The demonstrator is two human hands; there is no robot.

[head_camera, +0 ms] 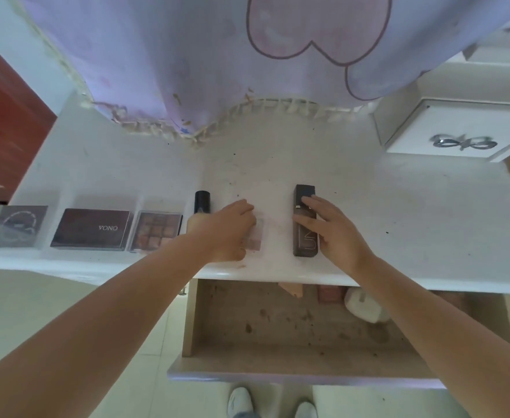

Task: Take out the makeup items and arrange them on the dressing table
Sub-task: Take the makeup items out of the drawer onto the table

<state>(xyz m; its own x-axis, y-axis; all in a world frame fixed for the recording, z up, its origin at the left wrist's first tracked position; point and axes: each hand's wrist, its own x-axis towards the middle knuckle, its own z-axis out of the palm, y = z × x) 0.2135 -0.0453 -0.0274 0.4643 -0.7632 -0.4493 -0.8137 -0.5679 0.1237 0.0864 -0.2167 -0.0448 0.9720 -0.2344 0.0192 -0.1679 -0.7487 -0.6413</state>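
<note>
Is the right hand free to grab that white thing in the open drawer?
Probably yes. The white object lies uncovered at the drawer's back right, just below the right forearm. But the right hand rests on the dark bottle and must let go first.

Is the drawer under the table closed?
No, the drawer is pulled out below the dressing table, with a few things lying at its back.

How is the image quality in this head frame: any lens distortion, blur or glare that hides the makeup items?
Head view: strong wide-angle bending, the dressing table edge curves; light is soft and even, without hard shadows; the clear palette under the left hand is washed out and soft; the dark bottle under the right hand stays legible; items at the back of the drawer are dim and blurry.
</note>
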